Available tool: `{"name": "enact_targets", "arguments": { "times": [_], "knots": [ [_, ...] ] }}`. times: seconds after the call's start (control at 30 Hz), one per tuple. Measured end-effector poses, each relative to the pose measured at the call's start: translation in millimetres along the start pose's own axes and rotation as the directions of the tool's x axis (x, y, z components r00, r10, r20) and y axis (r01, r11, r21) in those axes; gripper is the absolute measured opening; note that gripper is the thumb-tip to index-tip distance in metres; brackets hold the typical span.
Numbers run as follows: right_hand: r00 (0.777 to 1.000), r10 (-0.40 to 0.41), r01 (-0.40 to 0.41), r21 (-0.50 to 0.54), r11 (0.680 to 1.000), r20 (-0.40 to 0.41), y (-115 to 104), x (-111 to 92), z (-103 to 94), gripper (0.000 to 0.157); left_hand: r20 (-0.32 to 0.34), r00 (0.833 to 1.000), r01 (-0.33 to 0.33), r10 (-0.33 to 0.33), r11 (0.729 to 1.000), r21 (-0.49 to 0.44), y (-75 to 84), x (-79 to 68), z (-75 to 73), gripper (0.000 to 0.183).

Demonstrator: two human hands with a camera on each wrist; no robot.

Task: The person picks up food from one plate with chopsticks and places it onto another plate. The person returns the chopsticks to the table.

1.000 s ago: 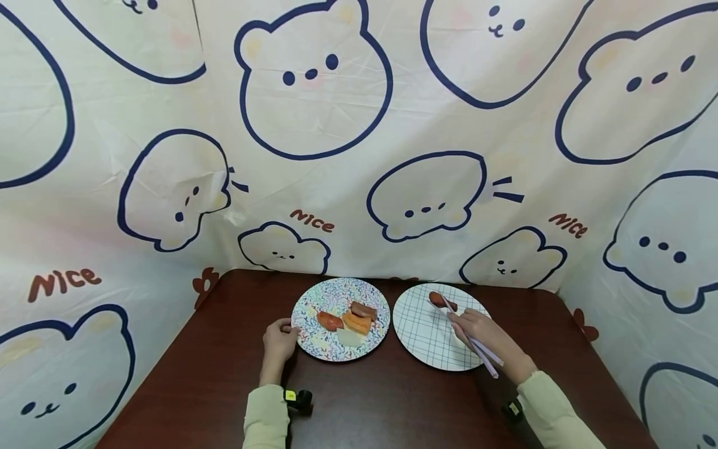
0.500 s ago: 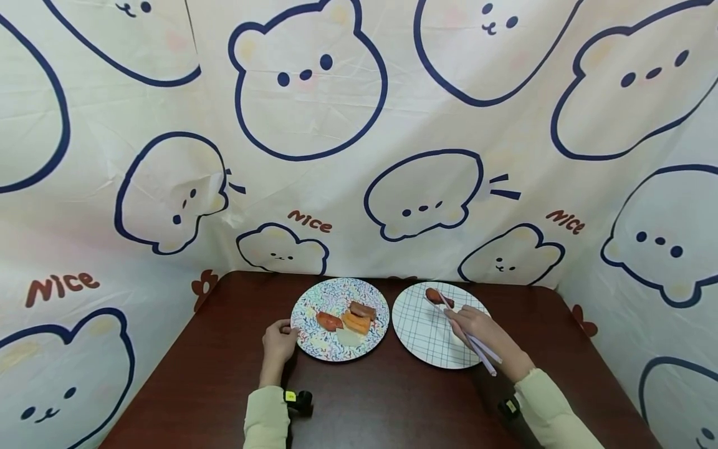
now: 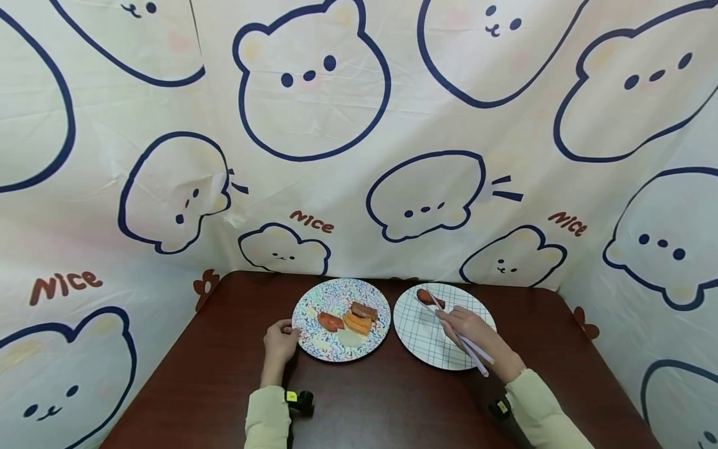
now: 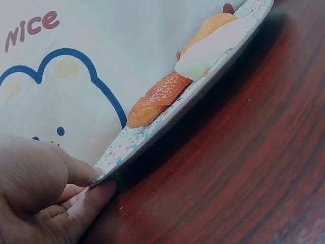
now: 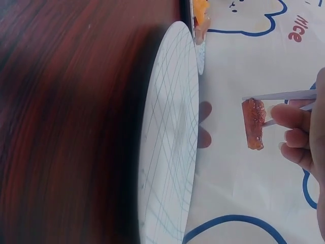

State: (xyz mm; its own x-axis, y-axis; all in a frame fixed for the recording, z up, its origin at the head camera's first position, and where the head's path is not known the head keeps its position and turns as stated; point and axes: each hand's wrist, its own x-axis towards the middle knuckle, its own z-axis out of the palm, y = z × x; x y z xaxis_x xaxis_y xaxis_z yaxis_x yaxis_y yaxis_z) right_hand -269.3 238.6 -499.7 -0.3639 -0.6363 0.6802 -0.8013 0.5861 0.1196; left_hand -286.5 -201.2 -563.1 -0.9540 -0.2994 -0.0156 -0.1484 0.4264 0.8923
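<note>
My left hand (image 3: 280,342) pinches the left rim of a round plate with a colourful squiggle pattern (image 3: 322,293), thumb above and fingers below in the left wrist view. On that plate lie a reddish-orange food piece (image 3: 330,322), a yellow-orange piece (image 3: 357,323), a brown piece (image 3: 364,311) and a white piece (image 3: 350,338). Over the white plate with a grid pattern (image 3: 421,337), my right hand (image 3: 477,330) holds pale chopsticks (image 3: 473,357). Between their tips is a glossy reddish-brown food piece (image 5: 254,123), held above the plate and apart from it.
Both plates stand side by side near the back of a dark wooden table (image 3: 348,405). A cloth with bear drawings (image 3: 314,118) hangs behind and at both sides. Small black devices (image 3: 300,402) sit at the wrists.
My right hand has moved a little to the left, taking the chopsticks and the reddish-brown piece along. The left hand and the colourful plate have stayed in place.
</note>
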Motion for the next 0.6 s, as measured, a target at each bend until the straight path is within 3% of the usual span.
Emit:
{"name": "enact_targets", "arguments": {
  "times": [0.07,0.23,0.4,0.6],
  "knots": [
    [1.0,-0.011,0.011,0.008,1.0,-0.005,-1,3,1.9,0.044,-0.004,1.0,0.001,-0.001,1.0,0.003,0.3,0.7,0.0,0.037],
    [0.999,0.019,-0.021,0.055,0.998,0.04,-4,6,5.6,0.023,-0.001,1.0,-0.001,0.001,1.0,-0.005,0.8,0.4,0.1,0.038],
    [0.995,0.054,-0.058,0.046,0.997,0.085,-10,9,8.6,0.029,-0.005,1.0,-0.004,0.004,1.0,-0.006,-0.3,0.0,0.7,0.037],
    [0.997,0.025,-0.028,0.035,0.999,0.072,-13,14,13.6,0.027,-0.007,1.0,-0.012,0.012,1.0,-0.008,-0.2,-0.9,0.0,0.037]
  ]
}}
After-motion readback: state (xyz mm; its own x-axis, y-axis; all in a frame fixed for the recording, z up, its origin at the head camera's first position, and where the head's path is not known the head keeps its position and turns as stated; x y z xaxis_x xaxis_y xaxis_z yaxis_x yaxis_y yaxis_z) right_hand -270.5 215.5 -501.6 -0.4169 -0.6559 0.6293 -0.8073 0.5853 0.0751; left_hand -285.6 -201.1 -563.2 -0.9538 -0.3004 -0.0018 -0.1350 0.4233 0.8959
